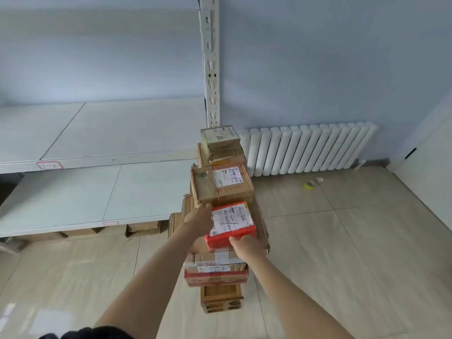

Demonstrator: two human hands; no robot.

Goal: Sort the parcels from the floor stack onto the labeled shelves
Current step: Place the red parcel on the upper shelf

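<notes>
A red parcel (230, 225) with a white label lies on top of the near end of the floor stack (217, 270). My left hand (199, 217) grips its left side and my right hand (247, 245) grips its near right corner. Behind it sit a brown parcel (221, 185) with a white label, another brown box, and a small taped parcel (220, 140) at the far end. White shelves (97, 130) stand to the left, the upper one with a red-framed label (49, 165) on its front edge.
A white shelf post (211, 69) rises behind the stack. A white radiator (308, 148) lines the wall at right. A yellow tape roll (309, 185) lies on the tiled floor. Flattened cardboard (144, 228) sits under the lower shelf (73, 204).
</notes>
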